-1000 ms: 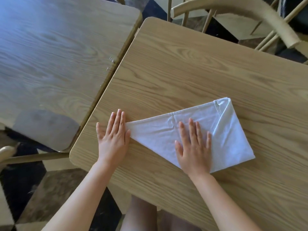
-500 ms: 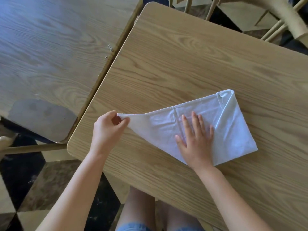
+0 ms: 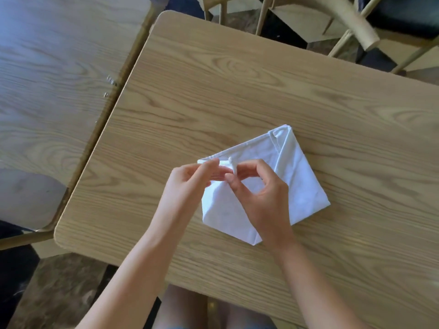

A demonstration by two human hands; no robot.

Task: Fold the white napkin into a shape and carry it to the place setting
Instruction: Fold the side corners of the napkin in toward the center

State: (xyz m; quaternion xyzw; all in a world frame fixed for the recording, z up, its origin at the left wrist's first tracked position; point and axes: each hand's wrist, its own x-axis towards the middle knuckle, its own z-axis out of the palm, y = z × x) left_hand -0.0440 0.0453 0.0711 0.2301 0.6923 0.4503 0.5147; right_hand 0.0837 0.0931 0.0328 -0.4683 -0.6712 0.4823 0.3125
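Note:
The white napkin [image 3: 294,184] lies folded on the light wooden table [image 3: 237,98], near its front edge. Its left corner is turned over toward the middle, so the cloth now has a short left side. My left hand [image 3: 190,186] pinches that folded-in corner at the napkin's upper edge. My right hand [image 3: 261,198] hovers over the centre of the cloth, thumb and forefinger pinching the same tip from the right. Part of the napkin's middle is hidden under both hands.
A second wooden table [image 3: 59,79] stands close on the left, separated by a narrow gap. A wooden chair [image 3: 351,22] is at the far side of my table. Dark patterned floor shows below left. No place setting is in view.
My left hand lifted the napkin's left point and carried it rightward over the cloth. My right hand rose from pressing flat and now pinches the tip.

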